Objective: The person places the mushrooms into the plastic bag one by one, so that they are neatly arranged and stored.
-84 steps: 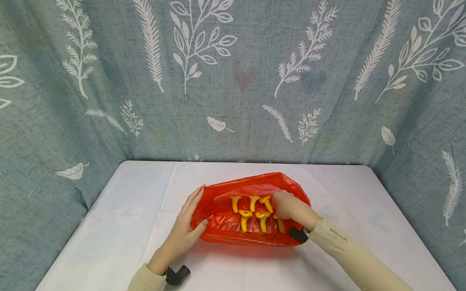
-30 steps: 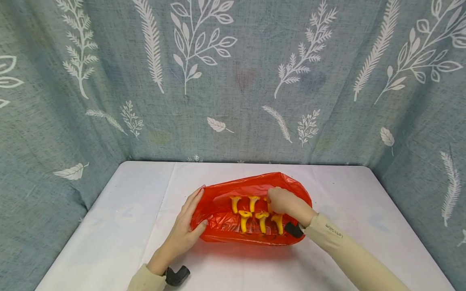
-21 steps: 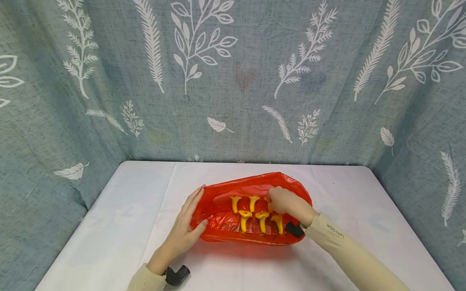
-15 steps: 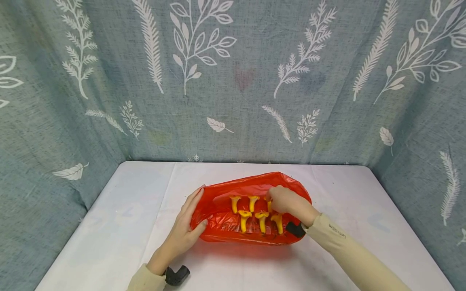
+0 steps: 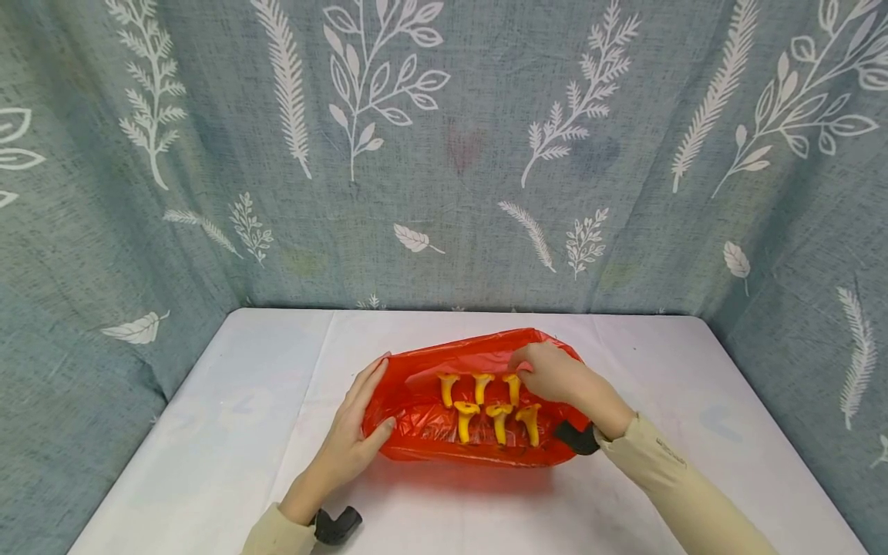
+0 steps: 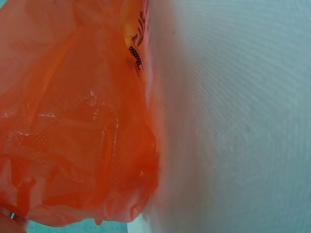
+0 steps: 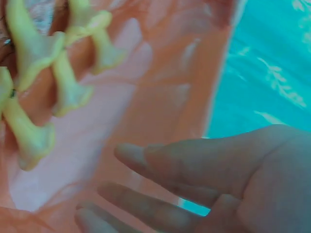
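Observation:
Several yellow chanterelle mushrooms (image 5: 499, 420) lie in two rows inside a red plastic bag (image 5: 416, 420), whose wide mouth faces up. My left hand (image 5: 354, 428) holds the bag's left end, its fingers along the far side and its thumb at the near rim. In the left wrist view the bag's side fills the left half, and a bit of that hand shows at the lower left corner. Above the right end of the far row hovers my right hand (image 5: 555, 374). The right wrist view shows its fingers (image 7: 150, 206) loosely bent, apart from the mushrooms (image 7: 29, 131), with nothing in them.
The bag stands on a white-covered table (image 5: 208, 432). A grey-green curtain (image 5: 444, 231) with white leaf patterns closes off the back and both sides. Black wrist mounts (image 5: 338, 526) sit at both cuffs.
My right hand first shifts left from the bag's right side to the far row's right-end mushroom, then lifts off it. That mushroom shows fully now. My left hand stays put.

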A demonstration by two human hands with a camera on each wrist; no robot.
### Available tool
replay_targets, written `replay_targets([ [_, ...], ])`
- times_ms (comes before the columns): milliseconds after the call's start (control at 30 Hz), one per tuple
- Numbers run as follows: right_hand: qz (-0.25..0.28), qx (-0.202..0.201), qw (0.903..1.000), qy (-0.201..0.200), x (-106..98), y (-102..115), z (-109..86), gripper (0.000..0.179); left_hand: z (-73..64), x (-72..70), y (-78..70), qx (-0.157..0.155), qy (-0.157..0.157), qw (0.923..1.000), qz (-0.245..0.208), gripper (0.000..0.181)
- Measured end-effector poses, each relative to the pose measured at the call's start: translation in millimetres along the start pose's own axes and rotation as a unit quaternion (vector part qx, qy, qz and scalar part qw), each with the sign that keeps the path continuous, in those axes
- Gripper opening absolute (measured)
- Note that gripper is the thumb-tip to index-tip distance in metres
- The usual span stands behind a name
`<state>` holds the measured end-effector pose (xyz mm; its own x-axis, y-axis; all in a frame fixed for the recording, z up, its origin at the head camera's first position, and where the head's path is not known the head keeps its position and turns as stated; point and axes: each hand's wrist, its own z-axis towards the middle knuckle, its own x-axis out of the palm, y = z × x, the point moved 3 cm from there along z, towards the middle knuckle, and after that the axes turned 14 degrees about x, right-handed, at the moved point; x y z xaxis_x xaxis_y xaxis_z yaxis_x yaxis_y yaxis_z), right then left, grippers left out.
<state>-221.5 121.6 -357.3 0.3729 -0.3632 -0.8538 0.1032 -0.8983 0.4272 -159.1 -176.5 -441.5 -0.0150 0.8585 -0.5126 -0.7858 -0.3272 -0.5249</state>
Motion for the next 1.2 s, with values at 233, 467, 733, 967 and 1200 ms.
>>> replay_targets([
  [233, 0.077, -0.07, 0.9927, -0.06, -15.1, -8.2, -21.1, 0.022, 0.7, 0.5, -0.1, 0.002, -0.01, 0.9997, -0.02, 0.083],
  [467, 0.162, -0.085, 0.9767, -0.112, -22.8, -23.5, -35.7, 0.021, 1.5, -1.7, -0.1, -0.003, 0.002, 0.9999, -0.011, 0.08],
  [733, 0.217, -0.157, 0.9377, -0.221, -32.7, -36.4, -52.5, 0.023, 3.1, -7.0, -2.2, 0.006, -0.001, 0.9998, 0.02, 0.075],
  [967, 0.187, -0.214, 0.8978, -0.337, -39.7, -46.6, -69.3, 0.036, 5.5, -12.1, -1.5, 0.024, -0.01, 0.9994, 0.021, 0.071],
  [1200, 0.163, -0.239, 0.8644, -0.412, -44.7, -63.9, -78.8, 0.044, 10.7, -26.3, -2.8, 0.034, -0.017, 0.9984, 0.042, 0.067],
])
